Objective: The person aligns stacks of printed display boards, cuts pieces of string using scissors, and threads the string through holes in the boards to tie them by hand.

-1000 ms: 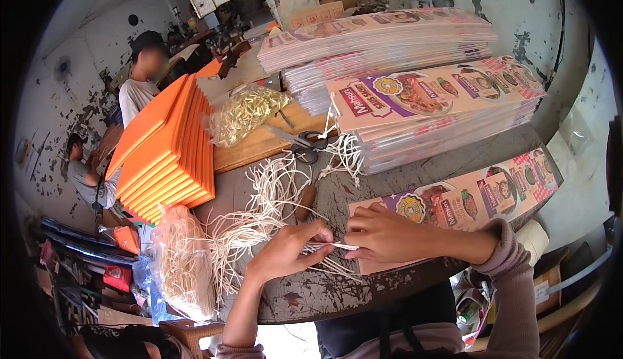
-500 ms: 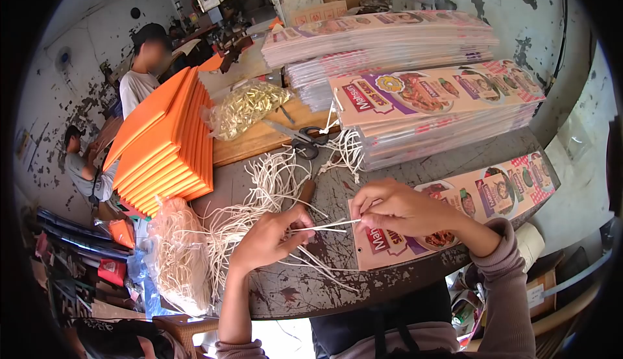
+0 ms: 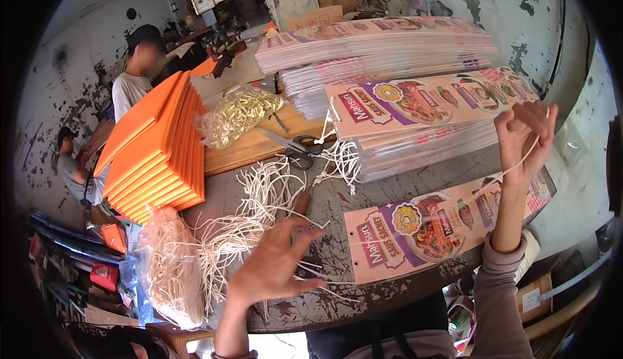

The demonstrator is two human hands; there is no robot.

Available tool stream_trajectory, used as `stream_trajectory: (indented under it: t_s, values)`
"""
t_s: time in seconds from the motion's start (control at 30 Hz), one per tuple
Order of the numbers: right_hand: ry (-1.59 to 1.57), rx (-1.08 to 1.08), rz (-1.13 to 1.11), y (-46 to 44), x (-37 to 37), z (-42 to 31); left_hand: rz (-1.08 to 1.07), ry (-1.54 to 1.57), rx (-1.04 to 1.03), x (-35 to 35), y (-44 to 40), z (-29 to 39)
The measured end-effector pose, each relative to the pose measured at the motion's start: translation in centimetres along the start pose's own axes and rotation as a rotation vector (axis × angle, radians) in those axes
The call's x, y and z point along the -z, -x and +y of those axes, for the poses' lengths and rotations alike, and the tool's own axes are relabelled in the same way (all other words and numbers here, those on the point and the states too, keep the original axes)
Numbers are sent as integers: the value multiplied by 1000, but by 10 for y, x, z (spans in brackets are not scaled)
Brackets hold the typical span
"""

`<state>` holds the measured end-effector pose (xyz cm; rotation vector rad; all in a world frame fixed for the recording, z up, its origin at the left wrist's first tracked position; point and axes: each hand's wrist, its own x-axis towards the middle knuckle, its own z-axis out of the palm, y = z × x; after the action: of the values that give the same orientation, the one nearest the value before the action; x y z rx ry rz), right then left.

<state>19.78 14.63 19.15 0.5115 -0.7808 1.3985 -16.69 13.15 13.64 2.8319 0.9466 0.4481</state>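
My right hand is raised over the far right of the table, its fingers pinched on a white cord. That cord trails down to the left and blurs above a long printed cardboard strip marked "Mahsun", which lies flat with small holes at its left end. My left hand is open, fingers spread and holding nothing, just left of the strip. Loose white cords lie heaped beside and beyond it; a few ends stick out past its fingers. Part of a brown handle shows by the heap.
Tall stacks of printed strips stand at the back right. Black-handled scissors and a bag of brass-coloured pieces lie behind the cords. Folded orange pieces and a bagged cord bundle are at left. Two people sit beyond.
My right hand has moved up and right, drawing a cord out with it. My left hand has let go of the cords, opened and shifted slightly down. The strip is now uncovered.
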Motion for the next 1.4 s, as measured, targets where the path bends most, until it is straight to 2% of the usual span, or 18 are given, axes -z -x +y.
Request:
stream_trajectory:
  t_s: [0.07,0.1,0.13,0.23,0.3,0.33,0.4,0.43,0.47,0.53,0.67,0.77,0.83,0.87,0.97,1.1,1.3,1.4]
  values:
    - [94,-137,-98,3,-5,12,27,44,-63,-18,-6,14]
    - [357,-99,-43,10,-7,23,-2,269,79,-28,-5,23]
    - [578,-229,-135,13,-8,30,-30,491,221,-35,-6,31]
    - [1064,-779,-375,15,-11,55,-1,600,284,-43,-4,42]
    - [1251,-1259,-360,21,-12,87,5,640,307,-42,-5,40]
    - [1241,-1257,-350,31,-7,92,-18,741,368,-39,-6,40]
    - [1666,-1219,-628,55,6,103,-56,850,443,-41,-6,37]
    - [1812,-974,-655,65,8,106,-21,1083,525,-45,-5,37]
    - [1798,-993,-644,70,13,106,18,1319,610,-49,-4,37]
    - [1745,-812,-583,72,19,110,63,1416,620,-56,-3,44]
    - [1718,-696,-441,73,20,113,146,1710,670,-53,-7,52]
    - [1762,-651,-443,70,17,118,67,1787,798,-53,-5,48]
    - [1860,-491,-461,71,17,119,44,1859,787,-56,-2,45]
    - [1857,-490,-467,68,15,117,14,1926,756,-58,-1,44]
    - [1855,-388,-790,59,11,109,-1,1861,788,-58,-3,45]
    - [1773,-290,-889,54,11,106,-65,1870,807,-63,0,46]
    - [1908,-189,-927,60,11,109,-118,1878,788,-62,0,43]
    - [1900,-228,-941,59,11,109,-124,1851,794,-63,0,43]
